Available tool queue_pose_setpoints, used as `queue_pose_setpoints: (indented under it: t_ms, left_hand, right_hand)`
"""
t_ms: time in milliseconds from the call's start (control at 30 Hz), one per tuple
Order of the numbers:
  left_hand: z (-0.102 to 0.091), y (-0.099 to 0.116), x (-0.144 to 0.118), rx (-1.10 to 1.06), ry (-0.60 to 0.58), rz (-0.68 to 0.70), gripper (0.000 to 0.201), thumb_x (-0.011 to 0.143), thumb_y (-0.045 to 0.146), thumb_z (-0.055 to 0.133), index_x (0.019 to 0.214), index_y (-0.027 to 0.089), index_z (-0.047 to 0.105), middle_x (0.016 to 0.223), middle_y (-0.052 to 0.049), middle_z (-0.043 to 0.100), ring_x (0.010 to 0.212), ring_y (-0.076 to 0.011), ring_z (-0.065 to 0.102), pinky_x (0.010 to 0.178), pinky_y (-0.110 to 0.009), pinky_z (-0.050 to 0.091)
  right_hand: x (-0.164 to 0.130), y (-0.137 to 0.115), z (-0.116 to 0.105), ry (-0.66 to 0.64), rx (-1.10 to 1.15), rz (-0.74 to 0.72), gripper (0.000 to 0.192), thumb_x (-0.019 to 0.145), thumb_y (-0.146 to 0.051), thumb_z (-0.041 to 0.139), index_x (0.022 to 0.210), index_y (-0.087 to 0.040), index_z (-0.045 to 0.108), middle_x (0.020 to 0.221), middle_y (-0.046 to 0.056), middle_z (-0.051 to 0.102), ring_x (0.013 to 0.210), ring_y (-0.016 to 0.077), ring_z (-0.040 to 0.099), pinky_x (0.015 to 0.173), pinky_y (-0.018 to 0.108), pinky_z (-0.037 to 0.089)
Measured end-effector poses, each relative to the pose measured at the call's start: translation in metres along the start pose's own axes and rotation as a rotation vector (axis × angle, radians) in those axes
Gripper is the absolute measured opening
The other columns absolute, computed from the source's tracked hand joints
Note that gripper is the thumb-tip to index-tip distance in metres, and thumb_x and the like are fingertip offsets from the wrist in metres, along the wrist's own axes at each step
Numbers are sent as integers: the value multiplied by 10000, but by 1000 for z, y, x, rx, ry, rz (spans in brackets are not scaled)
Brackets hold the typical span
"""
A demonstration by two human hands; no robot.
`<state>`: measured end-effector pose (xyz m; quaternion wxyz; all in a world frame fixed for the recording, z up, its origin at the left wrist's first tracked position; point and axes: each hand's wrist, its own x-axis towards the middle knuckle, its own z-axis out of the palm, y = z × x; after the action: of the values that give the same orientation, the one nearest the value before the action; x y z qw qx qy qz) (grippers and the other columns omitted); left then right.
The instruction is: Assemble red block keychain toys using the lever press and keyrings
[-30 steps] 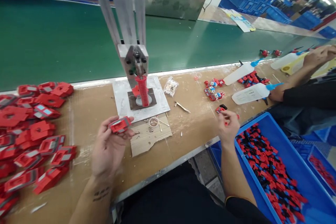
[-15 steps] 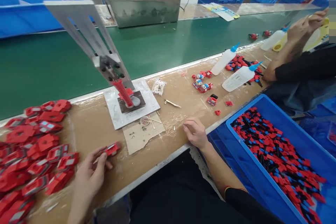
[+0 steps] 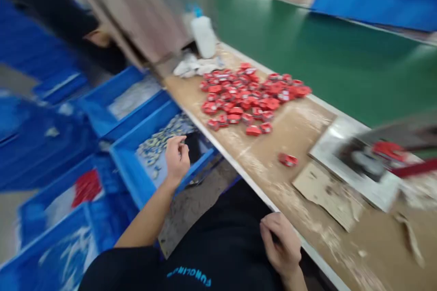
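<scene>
My left hand (image 3: 177, 161) hangs above a blue bin (image 3: 131, 175) of small pale and dark parts, left of the table. Its fingers are loosely bent, a gap shows before the thumb, and I see nothing held. My right hand (image 3: 282, 245) is curled closed at the table's front edge, with no object visible in it. One red plastic part (image 3: 287, 160) lies alone on the brown tabletop (image 3: 252, 168), between the hands and the press. Farther back is a heap of similar red parts (image 3: 239, 95).
A press with a metal base (image 3: 389, 191) stands at right, beside a torn cardboard piece (image 3: 327, 195). A white bottle (image 3: 204, 36) and white cloth (image 3: 191, 66) are at the table's far end. More blue bins (image 3: 54, 195) fill the left. Behind runs a green belt (image 3: 273, 36).
The view has swung left. My left hand has let go of the red part, which now lies on the table, and has moved over the bin. My right hand stays curled near the table edge.
</scene>
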<state>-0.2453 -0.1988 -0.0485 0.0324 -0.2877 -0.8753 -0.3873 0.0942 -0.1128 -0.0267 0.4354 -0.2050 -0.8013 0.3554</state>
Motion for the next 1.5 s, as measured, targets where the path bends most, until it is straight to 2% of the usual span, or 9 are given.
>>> queue_pose_setpoints:
  t_ms: [200,333,500,633,800,1033,1167,1367,1500]
  left_hand:
    - [-59,-143,-17,418,-119,-576,521,883,250,570,1346,11,596,1396,-318,560,1351,-430,567,1175,-547,445]
    - [-38,-178,-19,432,-183,-639,675,909,382,646,1491,56,550,1625,-317,403,1560,-477,345,1258,-598,336]
    - [9,-199,36,402,-233,-593,749,950,516,632,1623,229,471,1793,-175,207,1673,-442,65,1315,-668,157]
    - [35,-206,71,456,-223,-631,828,963,668,559,1669,271,390,1806,-178,162,1654,-505,42,1253,-784,96]
    - [44,-200,54,540,-276,-544,716,1040,585,448,1657,225,401,1735,-201,341,1620,-439,210,1273,-690,180]
    - [22,-202,26,488,-436,-542,641,1010,618,539,1500,208,587,1500,-230,583,1452,-453,478,1153,-575,428]
    - [13,-202,37,410,-460,-611,462,1065,501,532,1390,189,635,1316,-165,692,1247,-339,664,1070,-524,527]
    - [-7,-183,47,250,-323,-741,384,1017,401,686,1314,161,651,1320,-109,678,1143,-244,696,974,-464,622]
    - [-42,-138,43,121,-160,-711,441,998,527,655,1205,140,695,989,-68,746,830,-198,722,761,-371,630]
  right_hand:
    - [34,-1,42,-693,164,-240,168,985,-89,563,1022,-211,671,776,43,742,625,183,677,563,323,597]
    - [52,5,57,-816,139,-248,187,982,-68,559,996,-213,676,778,30,734,634,183,687,574,318,601]
    - [70,7,76,-793,144,-177,208,978,-63,576,1034,-225,693,833,37,752,680,182,717,607,304,636]
    - [71,11,82,-771,141,-118,209,978,-70,582,1042,-232,697,858,43,760,712,186,742,642,294,659]
    - [70,23,80,-806,95,-120,189,1004,-91,554,1029,-227,683,850,40,752,725,176,748,656,275,663]
    - [63,30,76,-845,97,-139,180,1037,-106,526,1045,-224,662,863,40,742,743,164,734,675,266,638]
    - [57,27,71,-827,91,-139,173,1042,-113,523,1036,-228,654,865,36,736,731,167,720,661,277,626]
    - [50,27,56,-765,94,-142,167,1043,-121,527,1027,-227,654,870,42,733,739,174,716,659,283,614]
    - [48,23,47,-688,140,-145,159,1036,-116,540,1024,-219,660,836,39,733,718,168,684,634,280,582]
